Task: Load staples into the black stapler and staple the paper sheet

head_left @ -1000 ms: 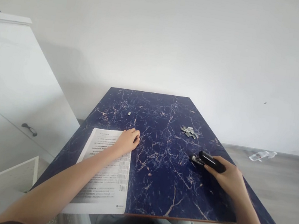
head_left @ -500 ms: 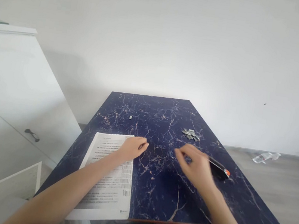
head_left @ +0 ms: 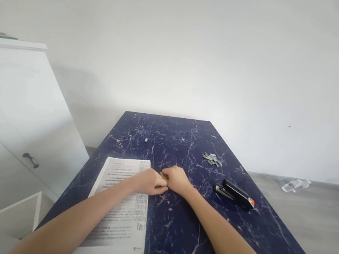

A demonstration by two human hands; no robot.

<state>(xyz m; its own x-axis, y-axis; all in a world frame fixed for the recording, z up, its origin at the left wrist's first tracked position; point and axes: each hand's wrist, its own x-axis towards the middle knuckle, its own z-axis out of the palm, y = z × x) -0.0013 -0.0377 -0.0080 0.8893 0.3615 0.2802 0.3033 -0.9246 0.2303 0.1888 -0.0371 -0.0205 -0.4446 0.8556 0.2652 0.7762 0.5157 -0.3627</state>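
Observation:
My left hand (head_left: 150, 182) rests curled on the right edge of a printed white paper sheet (head_left: 118, 205) that lies on the dark blue marble table (head_left: 173, 222). My right hand (head_left: 176, 179) is curled too and touches the left hand's fingertips at the paper's upper right corner. What the fingers pinch, if anything, is hidden. A black stapler (head_left: 234, 193) with a red end lies alone on the table to the right, apart from both hands. A small heap of staple strips (head_left: 212, 159) sits beyond it.
A single small staple piece (head_left: 146, 140) lies near the table's far left. A white cabinet (head_left: 10, 119) with a dark handle stands to the left. A clear plastic bottle (head_left: 295, 185) lies on the grey floor at the right. A white wall is behind.
My right hand let go of the stapler, left it on the table, and moved left to meet my left hand at the paper's corner. The left hand stayed on the paper.

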